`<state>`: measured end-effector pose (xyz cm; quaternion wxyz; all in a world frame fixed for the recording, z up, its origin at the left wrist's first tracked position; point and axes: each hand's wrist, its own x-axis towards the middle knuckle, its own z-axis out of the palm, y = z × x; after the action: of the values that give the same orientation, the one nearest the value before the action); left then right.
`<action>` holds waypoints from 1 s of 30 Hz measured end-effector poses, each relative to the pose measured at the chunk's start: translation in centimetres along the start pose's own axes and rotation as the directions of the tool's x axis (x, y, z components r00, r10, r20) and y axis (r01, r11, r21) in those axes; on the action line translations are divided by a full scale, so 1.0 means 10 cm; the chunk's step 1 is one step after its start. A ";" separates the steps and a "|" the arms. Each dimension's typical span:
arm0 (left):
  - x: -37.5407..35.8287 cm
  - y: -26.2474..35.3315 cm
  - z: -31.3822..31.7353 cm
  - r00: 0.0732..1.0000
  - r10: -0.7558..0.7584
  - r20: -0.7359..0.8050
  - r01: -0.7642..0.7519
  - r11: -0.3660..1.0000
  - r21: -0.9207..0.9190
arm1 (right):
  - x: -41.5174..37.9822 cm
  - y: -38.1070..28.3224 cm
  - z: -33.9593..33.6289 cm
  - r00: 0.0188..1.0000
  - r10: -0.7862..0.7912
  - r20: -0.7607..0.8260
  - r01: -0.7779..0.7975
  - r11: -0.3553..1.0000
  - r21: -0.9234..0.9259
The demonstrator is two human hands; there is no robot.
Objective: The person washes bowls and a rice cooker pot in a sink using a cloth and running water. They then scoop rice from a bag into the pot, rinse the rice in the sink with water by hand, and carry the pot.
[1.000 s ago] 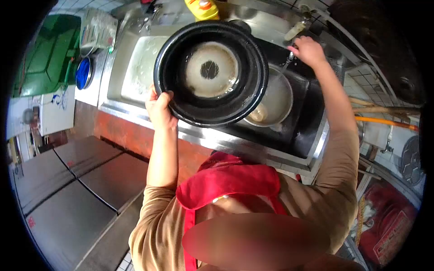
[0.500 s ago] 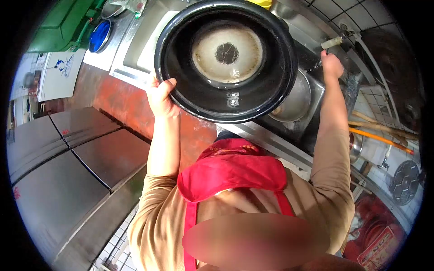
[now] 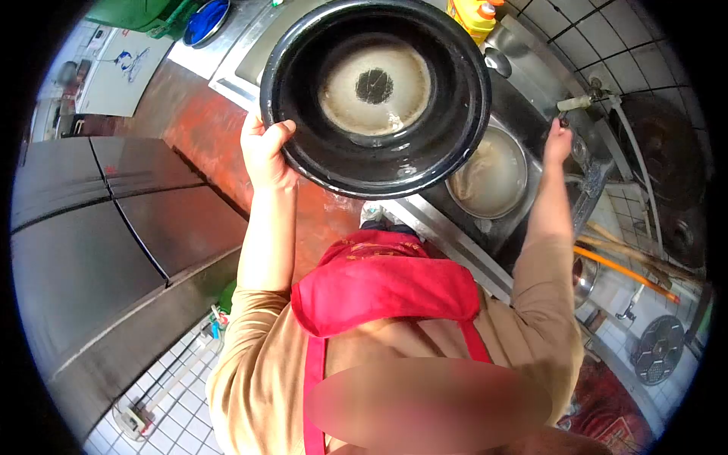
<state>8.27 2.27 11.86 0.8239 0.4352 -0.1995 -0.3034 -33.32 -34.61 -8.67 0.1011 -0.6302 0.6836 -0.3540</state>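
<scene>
Head view: a person in a red apron (image 3: 387, 296) and a tan top holds up a big black bowl (image 3: 375, 152) at the top middle of the frame. The left hand (image 3: 267, 148) is clamped on the bowl's rim at its lower left side, with the thumb over the edge. The bowl is tipped so that its inside shows, and its round bottom is pale with a dark spot in the middle. Shiny wet marks show on its inner wall.

The right hand (image 3: 559, 144) is well apart from the bowl, at the upper right. Its fingers are curled by a small dark thing, maybe a tap handle, but it is too small to tell if they are closed on it. A pale spout (image 3: 576, 102) is just above that hand.

Between the bowl and the right arm, a round metal pan (image 3: 525, 167) sits in the dark sink (image 3: 497, 233). Cloudy water and a pale, soft-looking lump (image 3: 476, 174) are in the pan. The bowl hides a bit of the pan's left side.

A yellow bottle (image 3: 472, 21) stands behind the bowl, near the top edge. Something blue (image 3: 206, 21) lies in a round dish at the upper left.
</scene>
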 end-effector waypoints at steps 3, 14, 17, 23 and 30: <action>-0.06 0.01 0.00 0.999 0.032 -0.038 -0.030 0.998 0.060 | -0.59 0.53 0.21 0.925 0.071 0.374 -0.330 0.637 0.696; -0.53 0.32 -0.01 0.935 0.255 -0.248 -0.115 0.876 0.469 | -1.72 1.17 0.39 0.407 -0.094 0.909 -0.148 0.975 0.167; -0.68 0.46 -0.36 0.919 0.251 -0.305 -0.070 0.863 0.500 | -1.93 0.58 0.23 0.431 -0.089 0.898 0.347 0.935 -0.074; -0.97 0.73 -0.54 0.865 0.285 -0.413 0.003 0.821 0.571 | -2.54 0.53 0.83 0.254 -0.063 0.965 0.105 0.994 0.037; -1.05 0.82 -0.59 0.842 0.270 -0.467 0.018 0.852 0.524 | -2.71 0.37 0.40 0.267 0.005 0.964 0.542 0.826 -0.155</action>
<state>6.74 16.45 14.80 0.7206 0.6878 -0.0694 -0.0526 -28.85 -10.95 -22.19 0.2612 -0.8286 0.4334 0.2394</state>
